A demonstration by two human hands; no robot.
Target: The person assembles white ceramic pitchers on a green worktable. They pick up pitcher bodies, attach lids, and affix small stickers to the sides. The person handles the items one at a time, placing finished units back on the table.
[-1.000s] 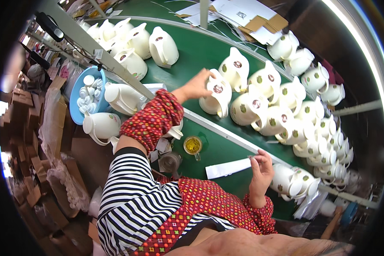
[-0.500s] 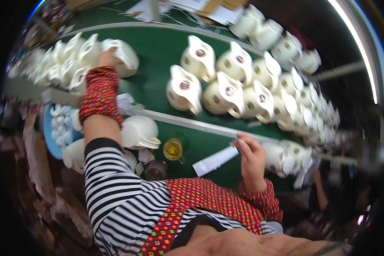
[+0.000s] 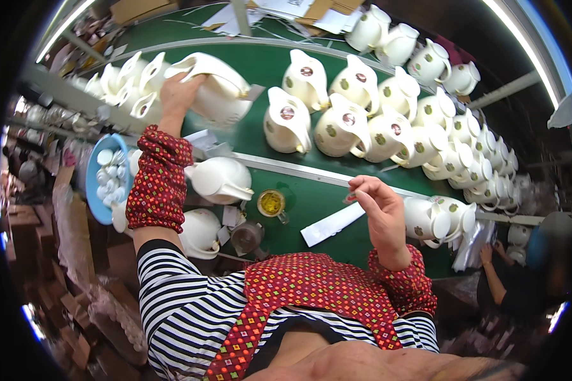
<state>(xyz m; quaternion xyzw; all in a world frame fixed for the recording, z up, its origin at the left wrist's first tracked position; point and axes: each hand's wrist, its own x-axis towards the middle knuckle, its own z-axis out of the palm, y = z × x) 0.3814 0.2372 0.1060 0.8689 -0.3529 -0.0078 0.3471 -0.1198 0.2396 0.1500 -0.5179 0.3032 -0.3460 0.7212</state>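
1. My left hand (image 3: 179, 95) is stretched out to the far left of the green belt (image 3: 311, 190), fingers wrapped over the upper edge of a cream jug (image 3: 219, 89) that lies tilted on its side.
2. That jug sits just beside a cluster of more cream jugs (image 3: 124, 86) at the belt's left edge.
3. My right hand (image 3: 381, 213) hovers near the belt's near rail, thumb and forefinger pinched on a small sticker (image 3: 350, 198), I think; it is too tiny to be sure.
4. Below that hand lies a white paper strip (image 3: 332, 223).
5. A small cup of yellow liquid (image 3: 272, 204) stands near the strip.
6. A blue bowl of white caps (image 3: 102, 181) sits by my left sleeve.
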